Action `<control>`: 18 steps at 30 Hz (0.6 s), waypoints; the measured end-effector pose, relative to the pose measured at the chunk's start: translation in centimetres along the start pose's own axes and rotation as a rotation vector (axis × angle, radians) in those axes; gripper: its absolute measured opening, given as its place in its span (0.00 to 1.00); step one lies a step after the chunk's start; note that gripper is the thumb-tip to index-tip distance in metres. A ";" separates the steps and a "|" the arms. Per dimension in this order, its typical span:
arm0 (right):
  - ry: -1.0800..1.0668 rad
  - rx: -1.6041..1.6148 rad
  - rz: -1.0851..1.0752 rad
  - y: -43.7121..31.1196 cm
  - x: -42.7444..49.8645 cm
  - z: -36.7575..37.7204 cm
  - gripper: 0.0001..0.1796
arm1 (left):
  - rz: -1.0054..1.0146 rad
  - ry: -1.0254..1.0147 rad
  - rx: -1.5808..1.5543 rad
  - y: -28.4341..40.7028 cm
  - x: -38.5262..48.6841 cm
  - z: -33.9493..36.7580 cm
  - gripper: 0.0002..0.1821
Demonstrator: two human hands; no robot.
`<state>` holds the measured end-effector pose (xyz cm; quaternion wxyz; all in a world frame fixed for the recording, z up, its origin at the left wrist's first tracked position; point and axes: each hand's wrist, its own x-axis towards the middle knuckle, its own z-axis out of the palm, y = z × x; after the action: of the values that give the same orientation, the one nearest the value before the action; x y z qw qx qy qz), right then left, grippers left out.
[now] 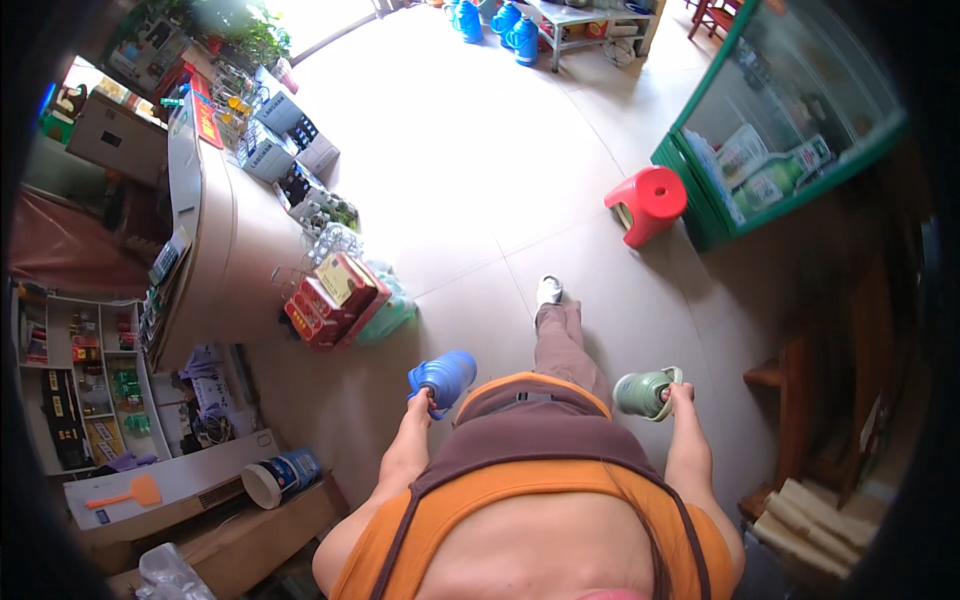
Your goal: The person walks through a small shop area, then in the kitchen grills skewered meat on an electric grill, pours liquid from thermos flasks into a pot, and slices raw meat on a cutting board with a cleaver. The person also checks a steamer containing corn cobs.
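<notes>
My left hand (429, 402) is closed on the handle of a blue thermos flask (450, 375), held out beside my hip. On the other side, my right hand (681, 393) grips the handle of a pale green thermos flask (639, 393). Both flasks hang above the tiled floor, one to each side of my body, and my arms reach down to them. My fingers are partly hidden behind the handles.
A red plastic stool (655, 201) stands ahead right beside a green-framed glass cooler (720, 187). Along the counter (247, 247) at left are bottle crates (271, 159) and red boxes (322, 307). Several blue thermos flasks (523, 43) stand ahead by a metal table (556, 22). Wooden furniture (799, 405) is at right.
</notes>
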<state>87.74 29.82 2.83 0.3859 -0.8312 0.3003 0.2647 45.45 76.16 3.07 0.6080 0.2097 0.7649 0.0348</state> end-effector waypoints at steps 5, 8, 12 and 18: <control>-0.076 -0.084 0.071 -15.9 9.5 8.3 0.02 | -0.026 0.099 -0.098 10.3 -0.8 9.6 0.11; -0.145 -0.167 -0.020 -27.0 13.6 13.7 0.04 | -0.042 0.157 -0.160 16.6 -1.8 14.3 0.11; -0.210 -0.446 -0.175 -41.2 19.0 21.5 0.09 | -0.122 0.173 -0.211 24.7 -1.2 21.2 0.13; -0.367 -0.250 -0.399 -66.3 21.4 36.2 0.49 | -0.197 0.066 -0.260 38.4 3.5 32.5 0.11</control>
<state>141.35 87.10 0.14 0.3727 -0.8530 0.0213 0.3646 86.27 105.83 3.33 0.6051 0.0520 0.7904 0.0803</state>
